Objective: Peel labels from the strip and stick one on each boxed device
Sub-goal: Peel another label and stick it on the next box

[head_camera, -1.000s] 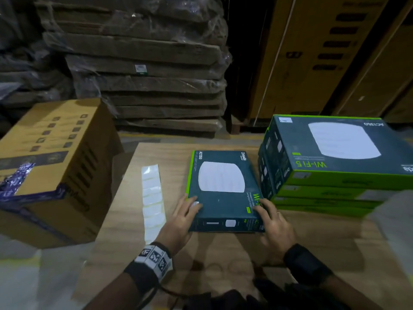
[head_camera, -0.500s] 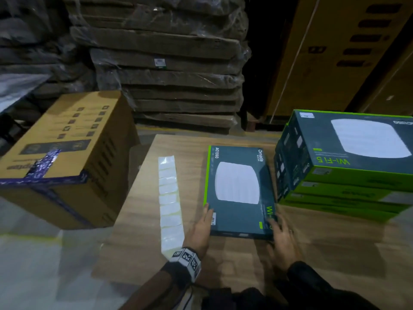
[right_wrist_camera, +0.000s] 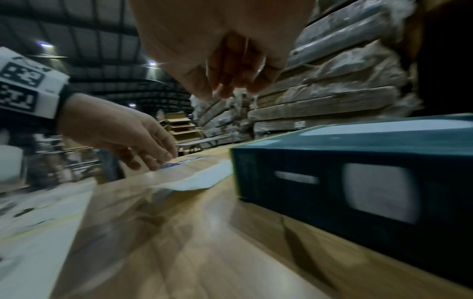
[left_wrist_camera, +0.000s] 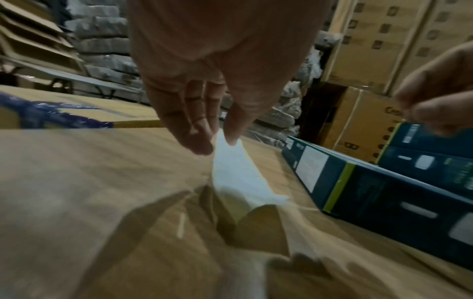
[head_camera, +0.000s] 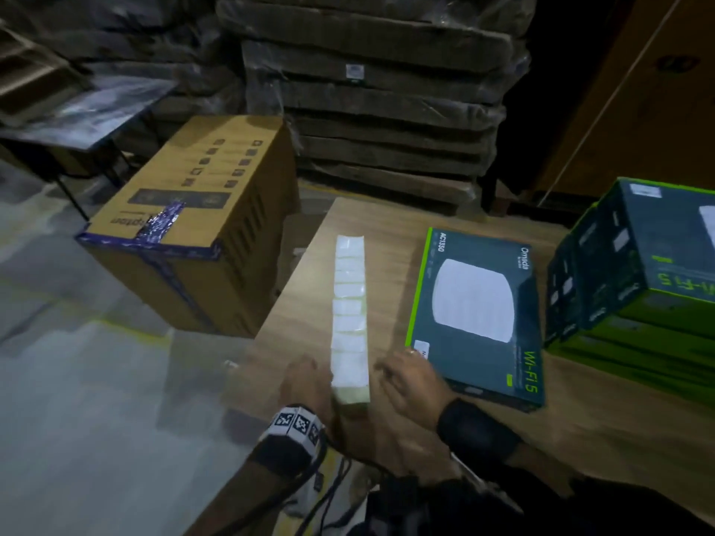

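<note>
The label strip (head_camera: 349, 303) lies on the tabletop (head_camera: 390, 226), at nine o'clock of the Wi-Fi box (head_camera: 478, 315). The left hand (head_camera: 307, 383) pinches its near end; the right hand (head_camera: 412, 381) hovers loosely curled, holding nothing. Best peel one label's corner slowly while the strip is kept taut.

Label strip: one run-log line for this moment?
white label strip: near end lifted | left hand: pinches it | right hand: empty | dark green-edged device box: on wooden table
</note>
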The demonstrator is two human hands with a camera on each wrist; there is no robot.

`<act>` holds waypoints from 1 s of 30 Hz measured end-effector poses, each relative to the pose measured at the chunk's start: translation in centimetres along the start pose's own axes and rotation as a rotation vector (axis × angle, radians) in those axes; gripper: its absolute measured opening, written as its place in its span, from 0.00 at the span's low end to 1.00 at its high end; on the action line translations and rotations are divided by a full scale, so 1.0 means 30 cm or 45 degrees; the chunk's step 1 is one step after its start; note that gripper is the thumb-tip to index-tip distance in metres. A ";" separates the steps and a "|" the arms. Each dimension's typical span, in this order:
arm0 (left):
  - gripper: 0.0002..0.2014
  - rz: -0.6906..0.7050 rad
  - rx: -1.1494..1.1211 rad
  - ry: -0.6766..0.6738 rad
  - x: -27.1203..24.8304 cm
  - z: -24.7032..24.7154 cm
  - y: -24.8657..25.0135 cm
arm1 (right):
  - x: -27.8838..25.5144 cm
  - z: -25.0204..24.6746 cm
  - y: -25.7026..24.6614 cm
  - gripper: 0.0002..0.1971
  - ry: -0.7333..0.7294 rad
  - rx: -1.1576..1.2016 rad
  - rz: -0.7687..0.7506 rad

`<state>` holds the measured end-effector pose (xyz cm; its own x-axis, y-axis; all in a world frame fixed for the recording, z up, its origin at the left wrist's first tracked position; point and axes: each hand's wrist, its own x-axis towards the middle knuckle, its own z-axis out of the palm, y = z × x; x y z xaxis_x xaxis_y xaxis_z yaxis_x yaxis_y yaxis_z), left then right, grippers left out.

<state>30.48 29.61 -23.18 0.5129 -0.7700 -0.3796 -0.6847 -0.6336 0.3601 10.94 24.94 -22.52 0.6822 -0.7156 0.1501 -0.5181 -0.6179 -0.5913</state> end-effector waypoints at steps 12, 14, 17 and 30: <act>0.10 -0.111 -0.349 -0.080 -0.032 0.064 -0.038 | 0.135 0.195 -0.021 0.12 -0.559 -0.252 0.359; 0.09 -0.139 -0.420 -0.111 -0.033 0.076 -0.052 | 0.129 0.200 -0.024 0.12 -0.536 -0.274 0.369; 0.07 -0.175 -0.601 -0.124 -0.037 0.087 -0.065 | 0.122 0.198 -0.030 0.15 -0.480 -0.217 0.378; 0.14 -0.113 -1.132 -0.301 -0.028 0.125 -0.156 | 0.110 0.179 -0.116 0.10 -0.275 0.089 0.392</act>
<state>31.30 33.52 -27.74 0.3583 -0.7425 -0.5660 0.0520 -0.5894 0.8061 17.76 26.48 -24.22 0.5972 -0.7744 -0.2090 -0.6843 -0.3560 -0.6364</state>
